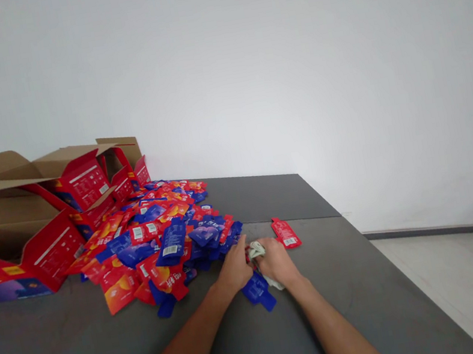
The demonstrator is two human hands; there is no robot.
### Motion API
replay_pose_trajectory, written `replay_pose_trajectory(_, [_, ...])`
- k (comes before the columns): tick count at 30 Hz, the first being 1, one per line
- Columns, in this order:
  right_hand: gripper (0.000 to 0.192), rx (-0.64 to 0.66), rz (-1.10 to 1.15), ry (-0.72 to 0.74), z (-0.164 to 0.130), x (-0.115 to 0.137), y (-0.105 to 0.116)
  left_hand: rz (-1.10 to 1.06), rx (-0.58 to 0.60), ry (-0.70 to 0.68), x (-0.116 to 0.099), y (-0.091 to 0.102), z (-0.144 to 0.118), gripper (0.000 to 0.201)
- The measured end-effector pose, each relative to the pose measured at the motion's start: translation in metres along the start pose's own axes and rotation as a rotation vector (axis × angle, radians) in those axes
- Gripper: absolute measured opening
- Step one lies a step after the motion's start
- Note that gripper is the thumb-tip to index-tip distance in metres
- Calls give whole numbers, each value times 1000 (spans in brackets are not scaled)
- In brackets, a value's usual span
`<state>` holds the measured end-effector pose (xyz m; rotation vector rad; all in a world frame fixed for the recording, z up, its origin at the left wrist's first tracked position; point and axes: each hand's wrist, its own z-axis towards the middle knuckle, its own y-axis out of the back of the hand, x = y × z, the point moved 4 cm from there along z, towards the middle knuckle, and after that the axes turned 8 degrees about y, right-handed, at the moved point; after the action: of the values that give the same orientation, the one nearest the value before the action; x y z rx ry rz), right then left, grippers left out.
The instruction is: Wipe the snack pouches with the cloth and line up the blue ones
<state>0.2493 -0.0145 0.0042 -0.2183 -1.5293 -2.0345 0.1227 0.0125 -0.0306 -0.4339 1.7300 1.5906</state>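
Note:
My right hand (277, 261) is closed around a pale, crumpled cloth (256, 249), part of which hangs out below the fingers. Close against it, my left hand (233, 268) is closed, with a sliver of a red pouch showing at its fingertips; most of that pouch is hidden. Just below both hands lies a blue pouch (256, 290) with a narrow spout end. Another red pouch (286, 233) lies alone on the table, right of my right hand. To the left spreads a heap of red and blue pouches (155, 234), its edge near my left hand.
Several red and blue cardboard boxes (55, 251) with raised flaps stand at the left behind the heap. Everything rests on a dark grey table (330, 294). Its right edge drops to a pale floor (464, 271), and a white wall (244, 66) rises behind.

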Motion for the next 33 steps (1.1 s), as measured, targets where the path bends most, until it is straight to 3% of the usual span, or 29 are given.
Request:
replay_pose_trajectory(4, [17, -39, -46, -98, 2, -25, 13, 94, -30, -13, -4, 1, -3, 70])
replay_pose_trajectory(8, [15, -100, -146, -246, 0, -47, 22, 181, -30, -115, -13, 3, -7, 51])
replay_pose_trajectory(14, [15, -107, -162, -258, -1, -51, 24, 296, -47, -179, -19, 6, -16, 31])
replay_pose_trajectory(19, [28, -149, -138, -366, -6, -66, 49, 344, -74, -106, -21, 4, -16, 31])
replay_pose_trajectory(23, [27, -33, -118, -454, -9, -82, 54, 381, -152, 13, -27, 2, -18, 32])
replay_pose_trajectory(27, [24, 28, -116, -462, -8, -83, 46, 455, -210, 76, -33, 4, -21, 33])
replay_pose_trajectory(33, [24, 80, -86, -431, -6, -68, 38, 492, -251, -9, -31, 6, -15, 25])
